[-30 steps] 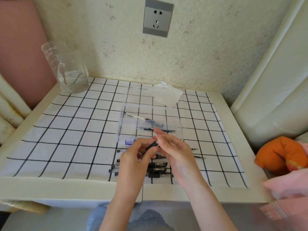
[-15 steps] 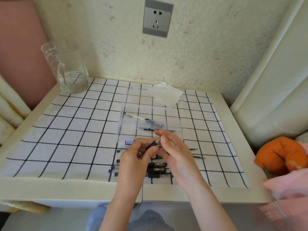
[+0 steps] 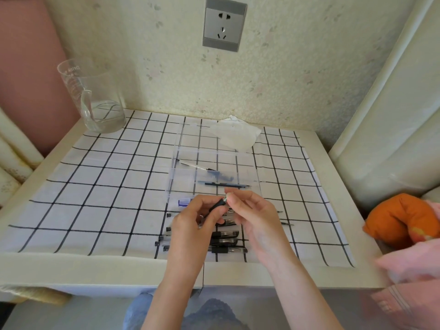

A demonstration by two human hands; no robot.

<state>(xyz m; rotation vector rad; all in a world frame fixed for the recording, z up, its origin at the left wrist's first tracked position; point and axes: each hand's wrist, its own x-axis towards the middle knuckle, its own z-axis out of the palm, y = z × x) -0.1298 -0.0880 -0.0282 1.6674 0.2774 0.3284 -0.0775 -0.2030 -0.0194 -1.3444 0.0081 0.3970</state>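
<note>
1. left hand [image 3: 192,226] fingers curled round a slim black plastic pen [image 3: 217,205], held just above the table's near middle, tilted up toward the right.
2. right hand [image 3: 253,216] thumb and forefinger pinch the pen's silvery upper end; other fingers loosely bent.
3. under both hands: row of black-and-clear plastic pens [image 3: 225,241] side by side on the white cloth with black grid lines [image 3: 95,198].
4. just behind the hands: clear plastic box [image 3: 247,167], thin refill and dark pen parts inside.
5. crumpled white tissue [image 3: 235,135] at the box's far edge; touching it or not, cannot tell.
6. clear glass beaker [image 3: 95,101] with some water, far left corner.
7. grey wall socket [image 3: 224,23] above; orange cushion [image 3: 400,217] at right.
</note>
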